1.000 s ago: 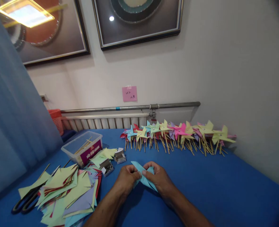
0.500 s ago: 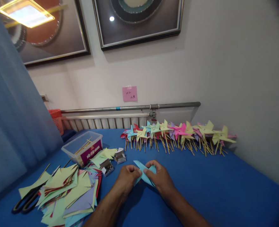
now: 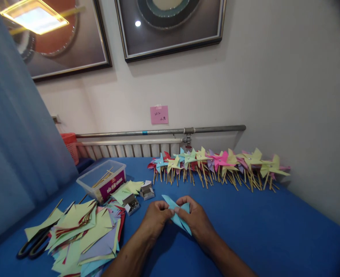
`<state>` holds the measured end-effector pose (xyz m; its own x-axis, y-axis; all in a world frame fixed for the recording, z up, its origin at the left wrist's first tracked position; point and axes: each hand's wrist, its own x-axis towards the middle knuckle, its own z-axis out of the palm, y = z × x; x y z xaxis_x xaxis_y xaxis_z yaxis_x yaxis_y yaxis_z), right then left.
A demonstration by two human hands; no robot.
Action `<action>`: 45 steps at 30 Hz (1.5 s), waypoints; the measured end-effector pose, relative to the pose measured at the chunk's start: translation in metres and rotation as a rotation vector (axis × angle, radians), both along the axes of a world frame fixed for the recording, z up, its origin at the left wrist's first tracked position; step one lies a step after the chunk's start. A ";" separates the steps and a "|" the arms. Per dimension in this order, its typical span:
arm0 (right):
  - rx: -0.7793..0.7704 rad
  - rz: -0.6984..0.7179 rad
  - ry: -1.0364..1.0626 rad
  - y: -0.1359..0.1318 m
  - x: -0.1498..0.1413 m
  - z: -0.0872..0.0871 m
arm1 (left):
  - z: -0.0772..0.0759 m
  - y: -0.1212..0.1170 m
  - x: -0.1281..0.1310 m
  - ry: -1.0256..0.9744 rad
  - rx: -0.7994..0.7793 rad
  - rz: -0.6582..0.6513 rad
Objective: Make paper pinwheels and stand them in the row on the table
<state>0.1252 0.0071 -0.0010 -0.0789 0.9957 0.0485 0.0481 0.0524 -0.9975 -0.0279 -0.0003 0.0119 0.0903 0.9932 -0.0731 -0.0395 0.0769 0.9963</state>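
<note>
At the middle of the counter (image 3: 259, 231), left hand (image 3: 156, 217) and right hand (image 3: 195, 216) both pinched the blue paper (image 3: 182, 224), apparently part-folded and not yet mounted. Finished-looking pinwheels (image 3: 220, 159) lined the far side; unfolded sheets (image 3: 99, 243) lay piled near left.

Blue-covered work surface (image 3: 262, 231): items arranged along left side and back.
A loose pile of cut paper sheets (image 3: 83, 234) is spread at front left, black-handled scissors (image 3: 41, 232) partly covered by it. A clear plastic box (image 3: 112, 187) is set behind the pile. Two small open cartons (image 3: 147, 192) are placed to the right of the box. Multicoloured pinwheels (image 3: 220, 161) are lined up towards the back, stick ends pointed frontward.
</note>
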 end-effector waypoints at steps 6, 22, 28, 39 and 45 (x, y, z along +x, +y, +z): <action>0.043 0.131 0.096 -0.013 0.006 0.020 | 0.019 0.000 -0.009 -0.046 -0.045 0.047; 0.107 0.185 0.196 -0.015 0.003 0.016 | 0.020 0.002 -0.013 -0.127 -0.092 0.024; 0.189 0.169 -0.087 -0.020 0.004 0.020 | 0.015 0.004 -0.012 -0.004 -0.031 0.036; 0.178 0.084 -0.150 -0.014 0.001 0.014 | 0.012 0.002 -0.005 0.033 0.004 -0.008; 0.156 0.032 -0.155 -0.012 -0.003 0.007 | 0.012 0.000 -0.003 0.034 -0.025 0.011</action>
